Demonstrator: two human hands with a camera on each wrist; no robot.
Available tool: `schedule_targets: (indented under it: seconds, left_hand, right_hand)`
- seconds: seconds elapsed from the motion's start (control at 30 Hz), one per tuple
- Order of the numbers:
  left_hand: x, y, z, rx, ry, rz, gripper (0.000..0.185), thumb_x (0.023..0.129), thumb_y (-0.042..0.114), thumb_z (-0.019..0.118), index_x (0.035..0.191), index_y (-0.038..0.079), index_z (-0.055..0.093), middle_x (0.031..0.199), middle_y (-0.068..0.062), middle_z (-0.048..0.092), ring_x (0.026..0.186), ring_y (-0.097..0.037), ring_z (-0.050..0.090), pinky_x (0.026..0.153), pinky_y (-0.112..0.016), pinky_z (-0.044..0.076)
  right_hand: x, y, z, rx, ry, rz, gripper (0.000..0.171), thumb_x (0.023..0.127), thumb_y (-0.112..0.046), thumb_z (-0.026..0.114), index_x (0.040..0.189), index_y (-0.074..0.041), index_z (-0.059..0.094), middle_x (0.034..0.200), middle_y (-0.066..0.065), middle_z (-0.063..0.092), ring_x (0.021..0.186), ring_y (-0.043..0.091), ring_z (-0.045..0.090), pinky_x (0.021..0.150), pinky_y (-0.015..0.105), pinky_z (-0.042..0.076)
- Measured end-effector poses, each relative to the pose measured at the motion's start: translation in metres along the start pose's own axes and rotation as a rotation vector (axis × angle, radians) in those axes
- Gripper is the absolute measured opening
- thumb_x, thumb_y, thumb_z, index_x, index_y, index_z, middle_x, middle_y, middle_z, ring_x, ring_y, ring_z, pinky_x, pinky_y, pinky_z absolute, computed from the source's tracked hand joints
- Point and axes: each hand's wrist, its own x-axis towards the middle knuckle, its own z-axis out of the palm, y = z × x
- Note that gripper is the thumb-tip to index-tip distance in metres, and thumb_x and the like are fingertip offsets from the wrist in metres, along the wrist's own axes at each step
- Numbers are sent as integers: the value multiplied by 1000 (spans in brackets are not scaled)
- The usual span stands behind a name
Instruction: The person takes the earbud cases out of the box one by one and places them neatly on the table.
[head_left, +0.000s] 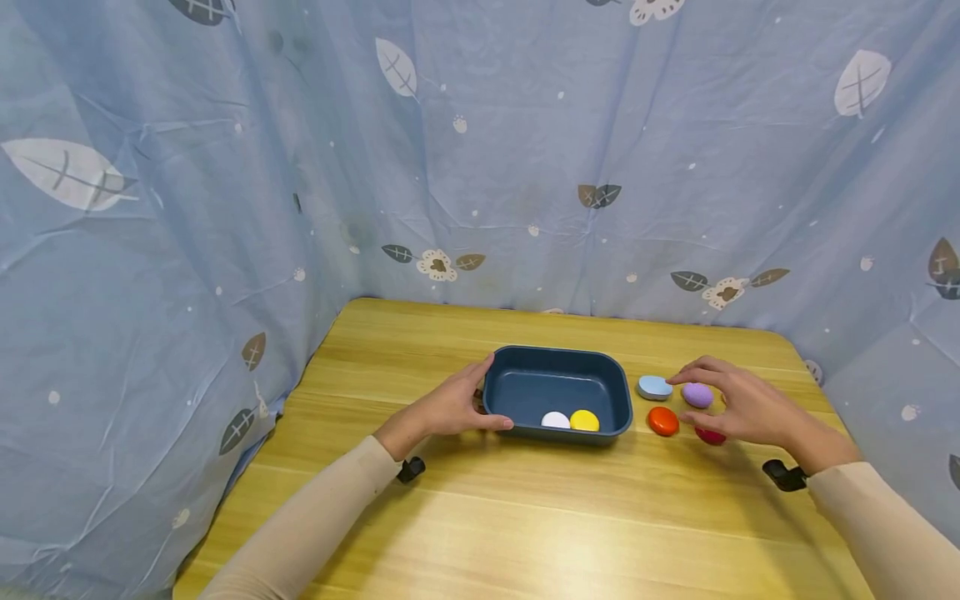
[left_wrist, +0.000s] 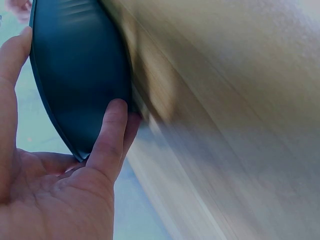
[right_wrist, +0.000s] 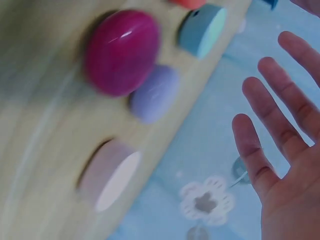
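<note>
Two hands are seen low in the head view, one at each side of a dark blue tray [head_left: 557,358] at the middle of the frame. The left hand [head_left: 450,408] is curled against the tray's left end, thumb along the near wall and fingers at the far rim, so the tray is gripped and steadied on the wooden table [head_left: 525,517]. The right hand [head_left: 742,404] is held spread and relaxed over a cluster of smooth pebbles right of centre, nothing being pinched; its fingertips hover above the purple pebble [head_left: 697,394] and whether they touch it cannot be told. Just beside it lie a light blue pebble [head_left: 655,387] nearest the tray, an orange pebble [head_left: 663,421] below it and a red pebble [head_left: 709,436] partly hidden under the palm; a pale pink one [right_wrist: 107,175] is shown only in the right wrist view. Inside the tray, against the near wall, a white pebble [head_left: 556,420] and a yellow pebble [head_left: 584,420] are seen touching. For a clean pick, the purple pebble would best be closed on from both sides, with neighbours left unnudged, while the tray is kept firmly held. Behind the table, a blue leaf-printed curtain [head_left: 225,167] fills the upper frame.
</note>
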Motion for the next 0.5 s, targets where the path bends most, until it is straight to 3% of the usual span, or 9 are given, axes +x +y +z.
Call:
schedule_targets:
  seconds: [0.2, 0.5]
  left_hand:
    - [1, -1, 0, -2, -3, 0, 133, 96, 65, 92, 190, 19, 10, 195, -16, 25, 177, -41, 38, 139, -61, 44]
    - [-1, 0, -1, 9, -3, -3, 133, 96, 65, 92, 190, 17, 11, 195, -16, 26, 178, -41, 36, 140, -62, 42]
  right_hand:
    - [28, -22, -1, 44, -48, -34, 55, 93, -29, 101, 144, -24, 82, 146, -1, 75, 133, 33, 74, 107, 65, 64]
    - [73, -49, 15, 76, -134, -121, 60, 97, -37, 98, 153, -28, 77, 156, 2, 70, 140, 34, 71, 114, 65, 63]
